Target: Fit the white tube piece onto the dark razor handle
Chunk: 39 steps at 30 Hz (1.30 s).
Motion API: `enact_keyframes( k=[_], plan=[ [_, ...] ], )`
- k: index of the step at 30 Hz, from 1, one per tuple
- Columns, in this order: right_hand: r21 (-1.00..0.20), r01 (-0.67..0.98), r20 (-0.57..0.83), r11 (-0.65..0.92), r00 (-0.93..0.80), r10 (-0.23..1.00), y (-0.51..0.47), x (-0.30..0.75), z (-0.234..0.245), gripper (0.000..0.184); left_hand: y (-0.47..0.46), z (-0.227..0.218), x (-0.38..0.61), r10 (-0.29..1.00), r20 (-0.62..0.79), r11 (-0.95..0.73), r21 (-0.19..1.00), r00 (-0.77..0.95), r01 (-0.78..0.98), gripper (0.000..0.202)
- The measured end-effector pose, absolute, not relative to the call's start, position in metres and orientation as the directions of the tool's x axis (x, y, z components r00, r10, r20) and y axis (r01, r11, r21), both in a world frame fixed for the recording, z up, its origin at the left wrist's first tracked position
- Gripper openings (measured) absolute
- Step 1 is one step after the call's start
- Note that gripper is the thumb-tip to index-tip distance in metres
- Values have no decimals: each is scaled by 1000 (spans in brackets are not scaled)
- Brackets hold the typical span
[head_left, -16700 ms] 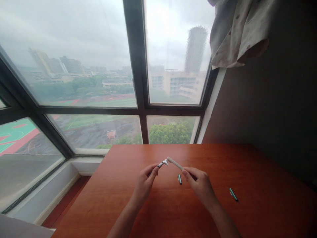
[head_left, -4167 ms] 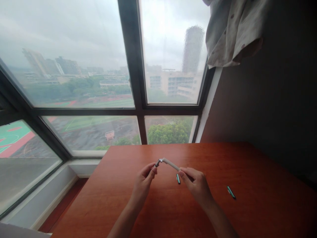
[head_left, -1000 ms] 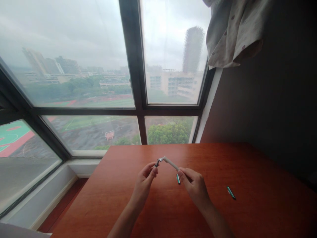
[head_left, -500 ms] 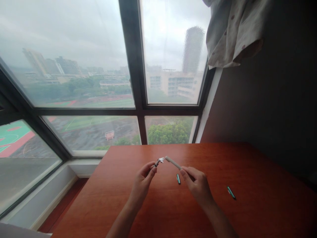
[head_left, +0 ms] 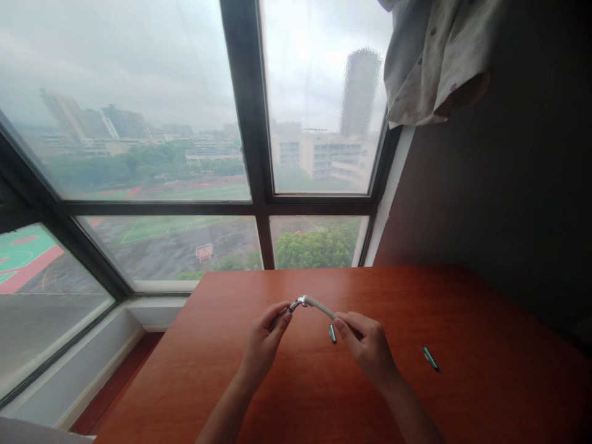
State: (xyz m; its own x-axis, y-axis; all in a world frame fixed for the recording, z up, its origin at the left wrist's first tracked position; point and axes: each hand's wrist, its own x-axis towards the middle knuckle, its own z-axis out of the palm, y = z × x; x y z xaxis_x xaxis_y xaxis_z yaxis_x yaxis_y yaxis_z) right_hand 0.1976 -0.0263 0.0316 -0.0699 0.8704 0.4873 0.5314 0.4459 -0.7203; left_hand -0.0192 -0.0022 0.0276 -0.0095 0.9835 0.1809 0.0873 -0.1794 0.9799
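My left hand [head_left: 264,339] is closed round a razor handle [head_left: 295,305], whose silver head end points up and to the right. My right hand [head_left: 369,342] pinches a pale grey toothbrush [head_left: 322,306] by its handle. The toothbrush head meets the silver end of the razor handle above the table, between both hands. Just left of my right fingers, a green and black razor cartridge [head_left: 332,333] lies on the table. Another razor cartridge [head_left: 430,358] lies farther right.
A reddish-brown wooden table [head_left: 222,394] spreads beneath my hands. Its far edge stands close to dark-framed windows [head_left: 263,208]. A light buttoned shirt [head_left: 439,68] hangs at the upper right, in front of a dark wall [head_left: 518,185].
The toothbrush head has moved slightly left and down, from just beside the razor handle's silver end onto it. Both hands keep their grips, and the cartridges lie where they were.
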Motion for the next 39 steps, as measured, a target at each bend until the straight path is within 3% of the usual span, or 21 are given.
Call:
enact_keyframes(
  k=[7, 31, 39],
  plan=[
    [-719, 562, 488, 410, -12, 873, -22, 202, 26, 39, -3, 25, -17, 977, 210, -212, 970, 33, 115, 27],
    [-661, 623, 468, 418, -93, 879, -22, 208, 26, 38, 3, 24, -26, 917, 370, -398, 877, 152, 267, 22],
    [-668, 622, 464, 409, -82, 882, -22, 208, 26, 36, 1, 24, -24, 934, 341, -357, 902, 110, 241, 23]
  ],
)
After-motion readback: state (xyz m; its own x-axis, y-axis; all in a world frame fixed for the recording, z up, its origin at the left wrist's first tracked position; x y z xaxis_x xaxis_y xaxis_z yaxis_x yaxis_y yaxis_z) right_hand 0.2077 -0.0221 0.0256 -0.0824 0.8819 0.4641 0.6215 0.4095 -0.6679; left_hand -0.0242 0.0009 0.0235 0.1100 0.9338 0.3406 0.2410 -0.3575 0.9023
